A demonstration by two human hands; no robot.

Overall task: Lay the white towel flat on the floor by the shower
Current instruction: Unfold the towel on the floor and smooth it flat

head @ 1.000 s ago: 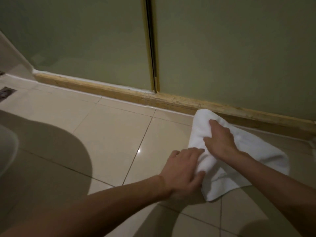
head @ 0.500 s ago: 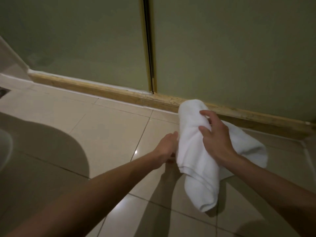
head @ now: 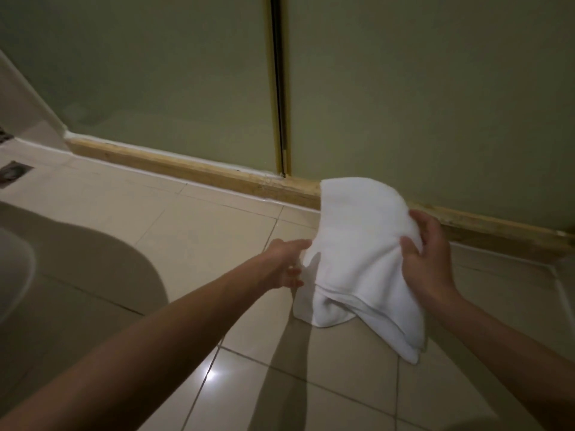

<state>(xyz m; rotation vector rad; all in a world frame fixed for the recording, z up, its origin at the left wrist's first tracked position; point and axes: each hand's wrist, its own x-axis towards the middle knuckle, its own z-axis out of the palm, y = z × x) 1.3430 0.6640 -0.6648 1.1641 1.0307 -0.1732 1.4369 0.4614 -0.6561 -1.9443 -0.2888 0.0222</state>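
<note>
Far to the left of both grips, a floor drain [head: 12,174] sits in the tiled floor [head: 193,231]. The left grip [head: 286,265] meets the left edge of the white towel [head: 357,259]. Cloth partly hides its fingers, so I cannot tell whether it pinches. The towel hangs bunched and folded between the two grips, just in front of the wooden sill [head: 186,169] under the shower door [head: 155,73]. The right grip [head: 432,256] pinches the towel's right side, thumb against curled fingers.
</note>
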